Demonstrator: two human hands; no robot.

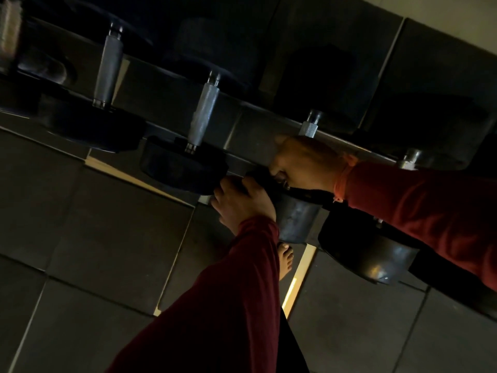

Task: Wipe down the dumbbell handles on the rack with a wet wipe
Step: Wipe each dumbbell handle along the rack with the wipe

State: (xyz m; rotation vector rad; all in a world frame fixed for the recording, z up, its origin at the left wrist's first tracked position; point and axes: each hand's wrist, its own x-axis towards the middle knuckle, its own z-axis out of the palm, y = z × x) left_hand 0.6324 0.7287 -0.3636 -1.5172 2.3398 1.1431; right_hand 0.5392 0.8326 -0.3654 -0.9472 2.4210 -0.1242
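Pretty dim in here, and the whole view sits tilted. The knurled dumbbell handles (pixel 204 114) catch a bit of light and shine silver, while the black weight ends (pixel 183 168) sink into shadow. Warm yellow glare strips glow on the floor (pixel 295 286). Far left edge is smeared with blur.
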